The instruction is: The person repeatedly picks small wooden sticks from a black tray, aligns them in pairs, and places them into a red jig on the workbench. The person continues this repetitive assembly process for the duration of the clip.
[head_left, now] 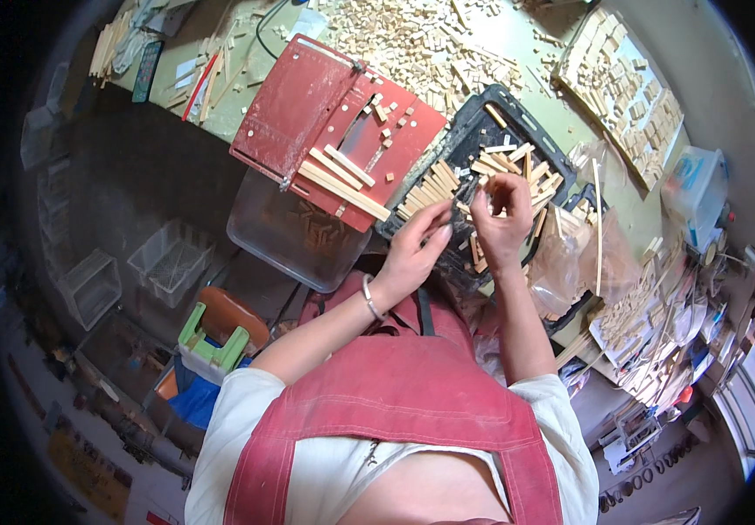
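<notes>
I have the left grip (410, 252) at the near left edge of the black tray (465, 131), its fingers bent; I can't tell whether it pinches anything. The right grip (503, 226) hangs over the tray, fingers curled toward the thumb, contents likewise unclear to me. Sticks (430, 188) lie side by side in the tray just beyond the left grip, slanting from far left to near right. A looser pile (526, 164) beyond the right grip points several ways. Longer strips (342, 191) rest on the red board (294, 101), near ends toward my left grip.
</notes>
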Demonstrator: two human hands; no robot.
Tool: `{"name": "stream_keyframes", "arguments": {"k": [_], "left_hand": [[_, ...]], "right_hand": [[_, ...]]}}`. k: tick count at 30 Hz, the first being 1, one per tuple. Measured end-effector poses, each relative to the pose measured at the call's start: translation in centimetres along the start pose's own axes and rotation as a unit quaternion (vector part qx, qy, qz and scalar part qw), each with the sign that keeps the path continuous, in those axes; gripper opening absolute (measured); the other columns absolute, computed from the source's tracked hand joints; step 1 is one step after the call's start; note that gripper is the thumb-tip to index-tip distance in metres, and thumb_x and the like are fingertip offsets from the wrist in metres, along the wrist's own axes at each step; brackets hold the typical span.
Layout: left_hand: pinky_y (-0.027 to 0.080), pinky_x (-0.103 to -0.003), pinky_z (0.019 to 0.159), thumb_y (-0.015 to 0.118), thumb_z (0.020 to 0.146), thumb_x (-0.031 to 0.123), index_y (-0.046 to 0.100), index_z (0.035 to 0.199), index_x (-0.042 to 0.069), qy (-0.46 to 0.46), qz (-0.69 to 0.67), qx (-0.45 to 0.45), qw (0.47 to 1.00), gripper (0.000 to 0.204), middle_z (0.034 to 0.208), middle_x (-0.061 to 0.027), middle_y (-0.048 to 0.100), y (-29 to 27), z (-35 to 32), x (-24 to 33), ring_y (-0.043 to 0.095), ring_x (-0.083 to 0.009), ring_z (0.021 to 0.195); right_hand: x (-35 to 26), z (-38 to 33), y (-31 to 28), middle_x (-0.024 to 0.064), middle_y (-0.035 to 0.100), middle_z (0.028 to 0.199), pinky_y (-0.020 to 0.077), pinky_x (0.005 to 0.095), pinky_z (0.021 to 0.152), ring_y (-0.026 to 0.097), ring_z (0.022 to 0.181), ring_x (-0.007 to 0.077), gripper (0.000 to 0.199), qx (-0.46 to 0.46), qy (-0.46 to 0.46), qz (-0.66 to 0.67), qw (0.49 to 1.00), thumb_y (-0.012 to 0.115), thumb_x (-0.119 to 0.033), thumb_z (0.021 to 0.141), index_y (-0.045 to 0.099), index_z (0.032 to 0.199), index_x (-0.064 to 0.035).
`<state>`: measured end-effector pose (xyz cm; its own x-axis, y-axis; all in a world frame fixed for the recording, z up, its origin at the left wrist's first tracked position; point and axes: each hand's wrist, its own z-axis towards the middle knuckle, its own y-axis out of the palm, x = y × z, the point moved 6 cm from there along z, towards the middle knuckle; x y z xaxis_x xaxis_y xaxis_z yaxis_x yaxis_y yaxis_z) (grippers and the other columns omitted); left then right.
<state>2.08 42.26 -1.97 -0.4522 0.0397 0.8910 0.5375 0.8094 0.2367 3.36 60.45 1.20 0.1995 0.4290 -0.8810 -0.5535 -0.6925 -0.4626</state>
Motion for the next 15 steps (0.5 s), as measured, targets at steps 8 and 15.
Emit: {"name": "stream_keyframes", "arguments": {"k": [8,15], "left_hand": [[0.056,-0.028,0.101,0.068,0.107,0.008,0.063,0.146,-0.004,0.004,-0.041,0.011,0.999,0.041,0.128,-0.0079,0.074,2.2,1.8,2.8,0.068,-0.0107,0.114],[0.059,-0.026,0.092,0.068,0.104,0.001,0.073,0.132,-0.005,-0.017,-0.012,0.039,0.999,0.030,0.115,-0.0069,0.079,1.8,1.4,1.5,0.071,-0.0096,0.103]], "right_hand": [[0.1,-5.5,0.4,0.0059,0.063,0.109,0.0486,0.0238,0.065,0.058,0.077,0.0108,0.032,0.013,0.042,0.067,0.997,0.078,0.004,0.086,0.068,0.116,-0.0025],[0.5,-7.6,0.7,0.0097,0.066,0.115,0.0547,0.0267,0.072,0.066,0.088,0.0159,0.040,-0.025,0.084,0.071,0.994,0.076,0.004,0.090,0.069,0.130,-0.0015]]}}
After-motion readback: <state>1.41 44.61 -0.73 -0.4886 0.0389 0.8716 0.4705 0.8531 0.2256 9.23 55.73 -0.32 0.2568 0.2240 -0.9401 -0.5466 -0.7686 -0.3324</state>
